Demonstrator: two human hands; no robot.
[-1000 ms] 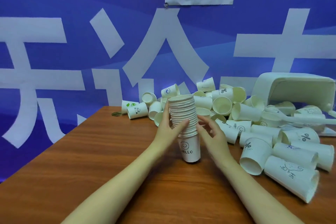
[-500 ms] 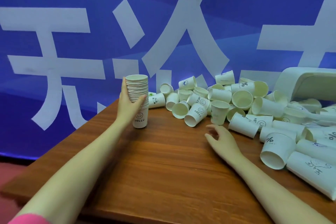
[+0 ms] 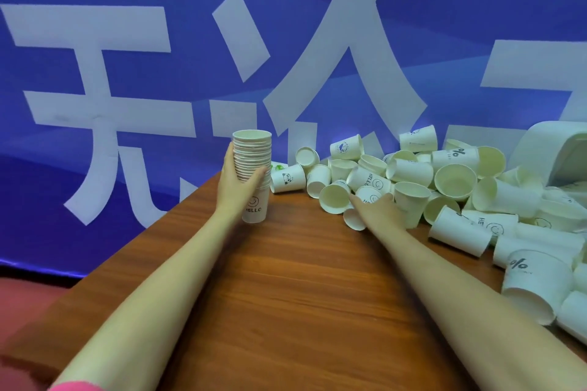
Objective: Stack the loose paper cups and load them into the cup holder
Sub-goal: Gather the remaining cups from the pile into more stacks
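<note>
Our left hand (image 3: 236,182) grips the upright stack of nested cups (image 3: 253,168) at the table's (image 3: 286,279) far left edge | our right hand (image 3: 378,211) closes on a fallen cup (image 3: 354,219) at the loose heap (image 3: 444,181) | white cup holder (image 3: 552,149) lies tipped at right, contents unclear.

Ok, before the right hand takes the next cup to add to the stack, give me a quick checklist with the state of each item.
1. Stack upright on the table: ok.
2. Left hand grips the stack: ok.
3. Stack's top cup open and unblocked: ok.
4. Right hand on a loose HELLO cup: ok.
5. Right hand's grip closed round it: cannot tell.
6. Cup holder ready for loading: cannot tell; it lies at the frame's edge.
</note>
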